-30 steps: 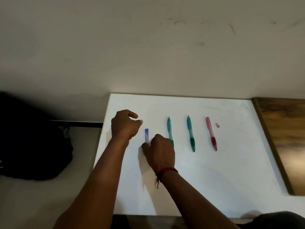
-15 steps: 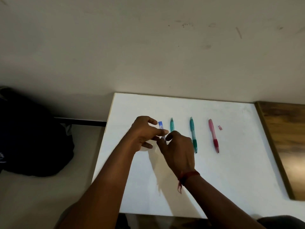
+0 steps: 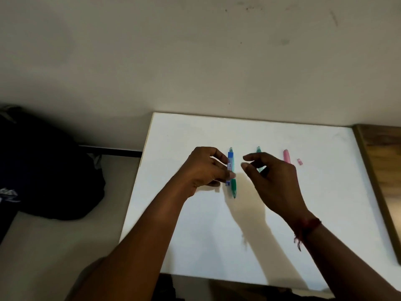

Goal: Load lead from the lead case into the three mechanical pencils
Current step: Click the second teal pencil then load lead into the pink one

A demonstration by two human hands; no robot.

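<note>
My left hand (image 3: 204, 168) holds the small blue lead case (image 3: 229, 168) upright between thumb and fingers, above the white board (image 3: 195, 224). Right behind the case lies a green mechanical pencil (image 3: 233, 185). My right hand (image 3: 271, 181) hovers just to the right of the case with fingers curled and apart, holding nothing that I can see. It covers most of a second green pencil (image 3: 258, 149) and the lower part of a pink pencil (image 3: 286, 156). A small pink cap (image 3: 299, 161) lies beside the pink pencil.
The white board rests on a pale surface against a wall. A wooden panel (image 3: 382, 170) borders the board on the right. A dark bag (image 3: 47, 170) sits on the left. A red thread is tied round my right wrist.
The lead case was lifted off the board and passed into my left hand. My right hand let go of it and drew away to the right.
</note>
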